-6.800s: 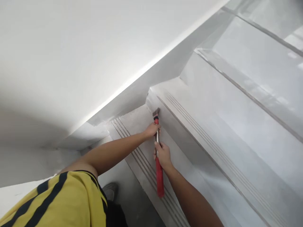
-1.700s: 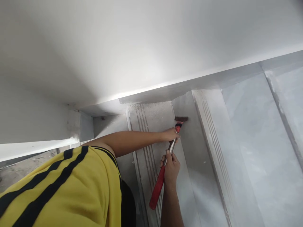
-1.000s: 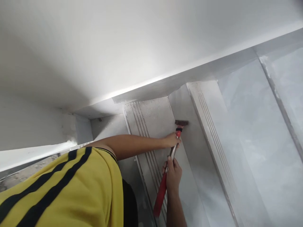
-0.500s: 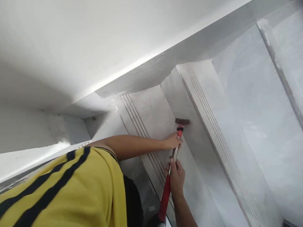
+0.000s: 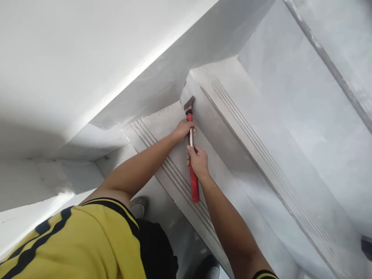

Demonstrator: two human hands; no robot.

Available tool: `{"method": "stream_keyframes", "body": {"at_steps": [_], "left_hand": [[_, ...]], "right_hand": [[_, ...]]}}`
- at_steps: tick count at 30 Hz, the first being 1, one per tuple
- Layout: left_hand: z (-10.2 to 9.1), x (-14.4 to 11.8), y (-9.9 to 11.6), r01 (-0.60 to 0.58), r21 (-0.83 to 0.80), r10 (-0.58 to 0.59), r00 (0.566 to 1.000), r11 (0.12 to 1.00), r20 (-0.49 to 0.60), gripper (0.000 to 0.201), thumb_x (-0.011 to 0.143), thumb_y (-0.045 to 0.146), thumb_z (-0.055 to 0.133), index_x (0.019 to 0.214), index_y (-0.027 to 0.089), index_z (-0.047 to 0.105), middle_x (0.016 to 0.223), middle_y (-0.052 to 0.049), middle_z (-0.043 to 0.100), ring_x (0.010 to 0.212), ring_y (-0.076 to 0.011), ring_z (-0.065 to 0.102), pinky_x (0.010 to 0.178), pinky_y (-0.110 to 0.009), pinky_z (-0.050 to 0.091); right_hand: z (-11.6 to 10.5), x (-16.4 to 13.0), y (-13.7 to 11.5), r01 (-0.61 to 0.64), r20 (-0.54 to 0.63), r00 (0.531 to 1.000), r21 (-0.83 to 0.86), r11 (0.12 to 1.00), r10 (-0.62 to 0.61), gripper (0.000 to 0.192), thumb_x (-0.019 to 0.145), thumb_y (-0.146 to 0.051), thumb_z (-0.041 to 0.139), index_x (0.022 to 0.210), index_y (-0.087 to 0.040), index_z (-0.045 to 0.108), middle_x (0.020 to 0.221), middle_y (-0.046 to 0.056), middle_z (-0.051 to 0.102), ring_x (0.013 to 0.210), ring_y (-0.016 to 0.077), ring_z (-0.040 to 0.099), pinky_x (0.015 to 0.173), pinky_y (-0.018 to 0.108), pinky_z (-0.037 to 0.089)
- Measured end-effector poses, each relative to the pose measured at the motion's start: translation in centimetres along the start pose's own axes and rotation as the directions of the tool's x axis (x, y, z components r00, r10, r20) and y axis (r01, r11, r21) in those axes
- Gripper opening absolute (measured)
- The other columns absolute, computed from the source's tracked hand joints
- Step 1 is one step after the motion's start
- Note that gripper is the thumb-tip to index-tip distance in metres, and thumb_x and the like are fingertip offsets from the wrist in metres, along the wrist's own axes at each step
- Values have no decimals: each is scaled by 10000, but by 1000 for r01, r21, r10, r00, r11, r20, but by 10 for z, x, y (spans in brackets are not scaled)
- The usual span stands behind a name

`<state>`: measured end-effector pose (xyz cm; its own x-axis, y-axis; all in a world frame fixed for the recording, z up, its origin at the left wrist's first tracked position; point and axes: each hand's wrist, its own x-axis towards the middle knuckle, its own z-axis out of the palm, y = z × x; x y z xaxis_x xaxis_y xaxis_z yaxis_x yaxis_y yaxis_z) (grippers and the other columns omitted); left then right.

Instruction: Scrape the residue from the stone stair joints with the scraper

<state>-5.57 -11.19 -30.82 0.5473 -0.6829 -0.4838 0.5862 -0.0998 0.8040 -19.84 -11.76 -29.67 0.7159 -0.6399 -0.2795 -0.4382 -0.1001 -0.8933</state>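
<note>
A long-handled scraper point(image 5: 194, 185) with a red grip, a metal shaft and a flat dark head is in both my hands. My left hand point(image 5: 183, 130) is wrapped round its upper part, just below the head. Lower down, my right hand point(image 5: 200, 161) grips the shaft above the red grip. The scraper's head is at the inner corner where a grey stair tread point(image 5: 148, 155), the riser point(image 5: 215, 124) and the side wall meet. Whether the blade's edge touches the surface cannot be made out. Specks of debris lie along the tread's wall edge.
A higher grooved step point(image 5: 247, 128) rises to the right, with more steps beyond. The grey wall base point(image 5: 162, 73) runs along the stairs below a white wall point(image 5: 87, 46). My shoes point(image 5: 139, 207) are on a lower step. A dark object point(image 5: 366, 247) is at the right edge.
Both hands have moved the scraper up and left in view, from along the riser's foot into the corner by the wall. Its head has turned, and the view has shifted.
</note>
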Motion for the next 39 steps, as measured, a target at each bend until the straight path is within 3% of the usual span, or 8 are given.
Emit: {"method": "stream_keyframes", "body": {"at_steps": [8, 19, 23, 26, 29, 32, 36, 39], "left_hand": [[109, -78, -90, 162, 24, -164, 978, 986, 131, 130, 799, 133, 410, 706, 191, 340, 461, 40, 467, 381, -98, 460, 394, -188, 357], [223, -157, -186, 368, 200, -416, 846, 908, 333, 159, 791, 171, 468, 651, 161, 395, 504, -19, 521, 401, -116, 475, 428, -229, 387], [226, -184, -188, 360, 248, -433, 813, 899, 390, 163, 783, 279, 518, 776, 172, 395, 612, -1, 537, 513, -120, 526, 569, -270, 469], [214, -201, -182, 325, 302, -436, 774, 896, 460, 200, 758, 289, 535, 851, 175, 399, 729, -7, 544, 694, -122, 560, 749, -288, 481], [200, -212, -177, 273, 382, -453, 709, 883, 540, 310, 700, 268, 583, 928, 174, 395, 909, -45, 553, 900, -154, 547, 909, -318, 424], [191, -216, -173, 190, 492, -485, 649, 849, 586, 432, 695, 294, 587, 1051, 175, 373, 1162, -102, 513, 1118, -204, 467, 977, -346, 362], [185, -217, -167, 172, 636, -629, 477, 752, 614, 545, 743, 365, 562, 1204, 184, 333, 1310, -124, 448, 1181, -211, 433, 920, -351, 385], [179, -219, -163, 156, 734, -738, 309, 661, 600, 539, 712, 470, 601, 1116, 144, 454, 1104, -127, 573, 952, -192, 550, 814, -337, 417]], "right_hand": [[-97, -124, 51, -221, -80, 972, -18, 975, 219, 323, 811, -485, 532, 713, -178, 551, 481, -27, 492, 407, 117, 460, 423, 221, 358], [-194, -258, 123, -409, -141, 911, -184, 894, 388, 347, 839, -484, 430, 903, -171, 563, 477, -27, 508, 445, 157, 495, 487, 257, 401], [-202, -276, 135, -390, -65, 921, -203, 898, 385, 288, 810, -386, 479, 978, -163, 550, 505, -31, 543, 480, 162, 530, 545, 265, 420], [-202, -277, 142, -307, -4, 949, -222, 925, 314, 278, 755, -253, 512, 1017, -164, 529, 699, 5, 616, 610, 160, 568, 600, 258, 418], [-200, -275, 149, -244, -65, 970, -287, 926, 235, 353, 699, -162, 509, 1052, -154, 496, 837, 34, 615, 716, 161, 550, 648, 258, 392], [-198, -275, 153, -263, -113, 964, -298, 918, 239, 234, 717, -186, 518, 947, -155, 495, 733, 7, 559, 643, 142, 495, 594, 243, 349], [-204, -285, 152, -269, -113, 962, -221, 938, 249, 135, 808, -306, 504, 799, -175, 471, 620, -23, 484, 576, 121, 454, 551, 227, 327], [-214, -295, 152, -265, -168, 959, -259, 929, 227, 188, 838, -362, 487, 803, -177, 474, 615, -24, 478, 567, 121, 454, 552, 230, 338]]}}
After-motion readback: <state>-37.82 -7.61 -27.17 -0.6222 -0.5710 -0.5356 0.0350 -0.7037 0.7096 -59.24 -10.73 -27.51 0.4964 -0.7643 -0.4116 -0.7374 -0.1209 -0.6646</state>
